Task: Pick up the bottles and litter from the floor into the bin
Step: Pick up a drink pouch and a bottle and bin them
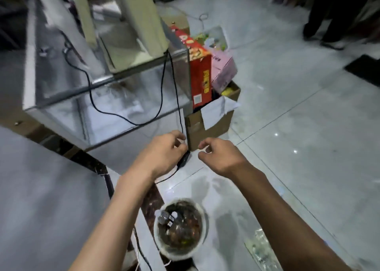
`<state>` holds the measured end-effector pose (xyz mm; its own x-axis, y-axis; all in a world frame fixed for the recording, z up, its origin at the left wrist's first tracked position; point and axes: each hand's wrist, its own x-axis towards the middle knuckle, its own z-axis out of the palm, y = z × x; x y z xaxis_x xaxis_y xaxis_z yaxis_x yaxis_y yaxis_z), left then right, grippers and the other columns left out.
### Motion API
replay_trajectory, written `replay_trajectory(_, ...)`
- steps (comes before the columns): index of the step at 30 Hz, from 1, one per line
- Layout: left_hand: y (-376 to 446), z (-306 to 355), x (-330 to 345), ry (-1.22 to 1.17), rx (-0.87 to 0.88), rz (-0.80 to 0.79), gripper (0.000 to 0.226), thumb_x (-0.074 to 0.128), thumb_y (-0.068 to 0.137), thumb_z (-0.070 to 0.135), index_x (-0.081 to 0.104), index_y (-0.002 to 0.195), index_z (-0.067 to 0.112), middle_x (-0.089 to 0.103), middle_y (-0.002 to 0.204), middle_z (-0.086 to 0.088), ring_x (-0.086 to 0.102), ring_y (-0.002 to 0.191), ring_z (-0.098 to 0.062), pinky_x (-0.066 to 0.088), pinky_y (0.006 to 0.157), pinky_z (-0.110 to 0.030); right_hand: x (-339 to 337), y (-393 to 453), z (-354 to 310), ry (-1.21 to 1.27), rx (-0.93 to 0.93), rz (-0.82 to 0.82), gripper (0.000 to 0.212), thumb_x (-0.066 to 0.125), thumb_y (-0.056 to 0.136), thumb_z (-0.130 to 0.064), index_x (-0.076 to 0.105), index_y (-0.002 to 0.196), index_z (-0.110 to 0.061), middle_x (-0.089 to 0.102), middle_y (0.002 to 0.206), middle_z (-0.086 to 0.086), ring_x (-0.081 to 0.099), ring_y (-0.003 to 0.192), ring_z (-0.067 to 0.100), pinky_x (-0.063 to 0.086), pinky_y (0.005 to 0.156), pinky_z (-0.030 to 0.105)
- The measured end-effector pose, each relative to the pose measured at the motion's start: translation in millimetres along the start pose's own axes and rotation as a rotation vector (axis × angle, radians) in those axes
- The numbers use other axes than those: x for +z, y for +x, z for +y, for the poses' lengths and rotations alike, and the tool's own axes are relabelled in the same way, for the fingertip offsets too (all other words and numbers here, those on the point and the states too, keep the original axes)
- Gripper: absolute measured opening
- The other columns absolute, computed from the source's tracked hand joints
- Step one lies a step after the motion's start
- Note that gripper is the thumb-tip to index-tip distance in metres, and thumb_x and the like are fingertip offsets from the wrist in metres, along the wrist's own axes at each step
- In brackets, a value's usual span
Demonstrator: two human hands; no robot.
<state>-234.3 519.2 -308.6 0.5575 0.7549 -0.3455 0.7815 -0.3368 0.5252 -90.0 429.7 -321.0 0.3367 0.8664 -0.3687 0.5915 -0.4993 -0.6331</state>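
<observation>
A round white bin (203, 215) stands on the tiled floor just below my arms, filled with brown litter. A clear plastic bottle (164, 217) lies in it at the left side. To the right of the bin, a crumpled clear plastic wrapper (260, 248) lies on the floor. Both my hands are stretched forward above the bin. My left hand (164, 155) has its fingers curled in, right beside a hanging black cable (184, 159), and nothing shows in it. My right hand (220, 157) is loosely curled with thumb and fingers apart, holding nothing.
A glass display counter (102, 97) fills the left, with cables draped over it. A cardboard box (213, 122) holding a red carton (200, 79) and a pink box (224, 69) stands ahead. A person's legs (329, 23) are at the top right, near a dark mat (364, 69).
</observation>
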Motion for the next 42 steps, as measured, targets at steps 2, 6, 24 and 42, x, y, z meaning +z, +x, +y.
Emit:
replay_trajectory(2, -10.6, 50.6, -13.1, 0.068, 0.082, 0.035, 0.032, 0.050, 0.099, 0.036, 0.059, 0.128, 0.028, 0.067, 0.119, 0.005, 0.062, 0.106, -0.019, 0.051, 0.092, -0.036, -53.6, -28.5, -3.7, -0.010, 0.007, 0.112, 0.025, 0.056, 0.087, -0.032, 0.065, 0.111, -0.030, 0.067, 0.111, -0.004, 0.062, 0.103, 0.020, 0.051, 0.088, 0.034)
replay_trajectory(6, -39.5, 156.6, -22.3, 0.197, 0.202, 0.078, 0.031, 0.045, 0.097, 0.039, 0.058, 0.125, 0.032, 0.067, 0.120, 0.011, 0.062, 0.105, -0.017, 0.049, 0.083, -0.030, -152.0, -96.2, 11.1, -0.015, 0.070, 0.283, 0.026, 0.054, 0.087, -0.034, 0.064, 0.111, -0.032, 0.069, 0.109, -0.005, 0.063, 0.099, 0.020, 0.050, 0.082, 0.031)
replay_trajectory(24, -277.4, 486.2, 72.4, 0.239, 0.693, 0.096, 0.030, 0.048, 0.096, 0.040, 0.058, 0.124, 0.036, 0.064, 0.114, 0.016, 0.060, 0.100, -0.016, 0.050, 0.084, -0.035, -333.3, -503.3, 185.3, 0.011, 0.402, 0.686, 0.036, 0.054, 0.091, -0.034, 0.056, 0.126, -0.031, 0.062, 0.112, -0.003, 0.061, 0.093, 0.019, 0.052, 0.083, 0.033)
replay_trajectory(42, -330.1, 559.8, 199.2, -0.006, 0.935, 0.030, 0.026, 0.050, 0.094, 0.025, 0.061, 0.113, 0.040, 0.066, 0.098, 0.022, 0.061, 0.080, 0.000, 0.050, 0.075, -0.030, -317.9, -590.1, 299.4, 0.198, 0.511, 1.004, 0.022, 0.055, 0.085, -0.031, 0.068, 0.103, -0.034, 0.066, 0.096, -0.016, 0.063, 0.086, 0.011, 0.056, 0.077, 0.038)
